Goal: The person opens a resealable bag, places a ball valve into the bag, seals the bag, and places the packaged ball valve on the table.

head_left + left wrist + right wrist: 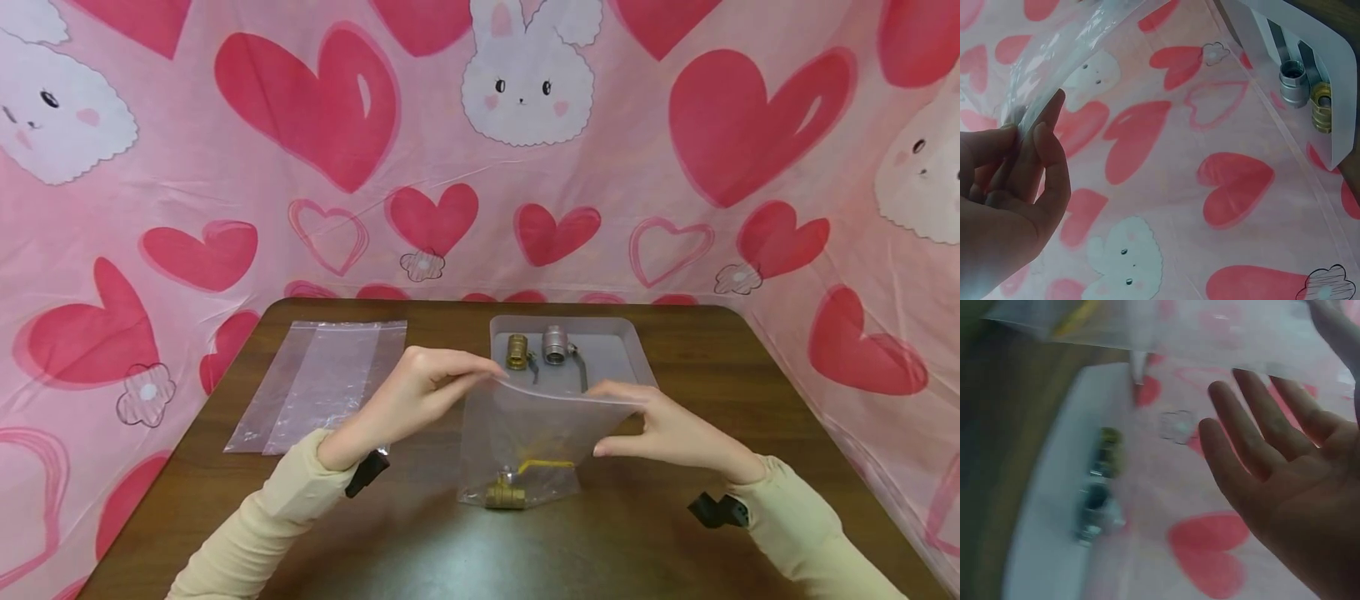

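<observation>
A clear plastic zip bag (532,421) hangs upright over the table. At its bottom left lies a brass ball valve (506,497) with a yellow lever handle (547,463), seen through the plastic. My left hand (416,396) pinches the bag's top left corner between thumb and fingers; the left wrist view shows the plastic (1054,62) in that pinch. At the top right edge is my right hand (671,429), its thumb spread from its fingers. In the right wrist view the right hand's fingers (1247,431) are extended beside the bag's film.
A pale tray (633,337) at the back holds a brass valve (517,352) and a silver valve (554,345), both with grey levers. Flat empty plastic bags (322,383) overlap on the table's left. Patterned pink cloth (525,179) surrounds the wooden table (712,358).
</observation>
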The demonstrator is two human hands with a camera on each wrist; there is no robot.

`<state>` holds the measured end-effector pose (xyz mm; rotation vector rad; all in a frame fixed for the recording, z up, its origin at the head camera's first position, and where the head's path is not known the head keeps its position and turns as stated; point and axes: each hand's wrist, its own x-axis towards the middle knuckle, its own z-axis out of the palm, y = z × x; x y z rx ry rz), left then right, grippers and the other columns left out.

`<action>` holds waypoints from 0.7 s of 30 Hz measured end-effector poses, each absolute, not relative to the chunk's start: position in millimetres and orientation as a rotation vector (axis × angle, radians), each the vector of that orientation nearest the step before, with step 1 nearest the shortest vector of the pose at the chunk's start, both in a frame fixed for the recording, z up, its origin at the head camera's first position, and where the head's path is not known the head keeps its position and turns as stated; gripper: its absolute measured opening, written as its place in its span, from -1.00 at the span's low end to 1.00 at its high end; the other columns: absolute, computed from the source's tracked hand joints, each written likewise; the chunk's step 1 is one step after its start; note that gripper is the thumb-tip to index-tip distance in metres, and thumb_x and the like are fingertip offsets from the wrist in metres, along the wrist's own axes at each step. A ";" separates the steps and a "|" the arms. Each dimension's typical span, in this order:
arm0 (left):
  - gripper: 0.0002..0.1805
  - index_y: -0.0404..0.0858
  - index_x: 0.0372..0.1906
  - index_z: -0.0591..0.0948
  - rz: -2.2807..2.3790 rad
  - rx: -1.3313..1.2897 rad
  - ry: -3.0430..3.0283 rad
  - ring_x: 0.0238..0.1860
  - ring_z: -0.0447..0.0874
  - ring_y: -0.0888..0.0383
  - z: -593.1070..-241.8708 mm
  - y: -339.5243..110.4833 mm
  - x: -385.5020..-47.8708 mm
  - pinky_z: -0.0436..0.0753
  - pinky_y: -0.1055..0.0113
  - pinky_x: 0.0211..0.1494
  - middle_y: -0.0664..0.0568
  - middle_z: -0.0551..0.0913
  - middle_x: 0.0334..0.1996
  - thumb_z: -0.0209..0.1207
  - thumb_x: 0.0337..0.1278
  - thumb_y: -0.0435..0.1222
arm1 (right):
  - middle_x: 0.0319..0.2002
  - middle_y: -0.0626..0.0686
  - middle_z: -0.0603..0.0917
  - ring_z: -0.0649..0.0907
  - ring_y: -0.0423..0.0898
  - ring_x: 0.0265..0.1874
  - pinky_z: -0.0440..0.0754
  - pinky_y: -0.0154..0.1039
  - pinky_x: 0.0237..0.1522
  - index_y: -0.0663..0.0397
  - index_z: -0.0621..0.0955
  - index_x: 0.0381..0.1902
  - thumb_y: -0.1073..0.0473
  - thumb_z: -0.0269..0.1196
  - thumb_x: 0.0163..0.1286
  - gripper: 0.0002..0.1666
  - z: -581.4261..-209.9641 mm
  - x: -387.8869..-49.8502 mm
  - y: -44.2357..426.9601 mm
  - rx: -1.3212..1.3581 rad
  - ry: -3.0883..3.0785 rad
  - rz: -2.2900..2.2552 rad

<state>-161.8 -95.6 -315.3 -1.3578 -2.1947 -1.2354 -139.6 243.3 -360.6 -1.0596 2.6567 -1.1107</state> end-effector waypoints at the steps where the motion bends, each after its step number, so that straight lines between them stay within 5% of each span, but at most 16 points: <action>1: -0.79 -0.24 -0.09 0.76 -1.241 -1.353 -2.196 -0.35 0.63 0.32 -315.5 -95.8 -161.5 0.49 0.53 -0.31 0.03 0.82 -0.21 0.27 0.20 -0.45 | 0.13 -0.11 0.64 0.53 -0.41 0.08 0.61 -0.37 -0.02 -0.26 0.55 0.20 0.02 0.46 0.20 -0.41 -367.1 -140.8 242.1 -1.014 2.628 -1.099; 6: -0.80 -0.25 -0.09 0.75 -1.319 -1.327 -2.201 -0.25 0.78 0.29 -317.1 -96.6 -160.5 0.49 0.51 -0.36 0.01 0.82 -0.21 0.27 0.21 -0.43 | 0.12 -0.13 0.65 0.55 -0.37 0.13 0.56 -0.36 0.15 -0.24 0.56 0.19 -0.07 0.37 0.29 -0.49 -401.0 -145.6 230.7 -0.978 2.541 -1.090; 14: -0.79 -0.23 -0.06 0.74 -1.500 -1.190 -2.250 -0.24 0.83 0.24 -320.9 -102.4 -165.3 0.17 0.44 -0.63 -0.03 0.82 -0.20 0.27 0.22 -0.41 | 0.02 0.09 0.71 0.65 -0.33 0.03 0.67 -0.39 0.02 0.07 0.62 0.07 0.08 0.34 0.34 -0.62 -431.0 -150.3 215.4 -0.990 2.413 -1.204; 21: -0.79 -0.25 -0.06 0.74 -1.576 -1.078 -2.301 -0.23 0.83 0.18 -321.7 -106.2 -170.3 0.20 0.46 -0.64 -0.07 0.82 -0.19 0.26 0.23 -0.40 | -0.05 0.14 0.75 0.71 -0.19 -0.08 0.71 -0.32 -0.06 0.13 0.64 0.02 0.11 0.35 0.32 -0.64 -437.5 -153.0 206.5 -0.944 2.433 -1.218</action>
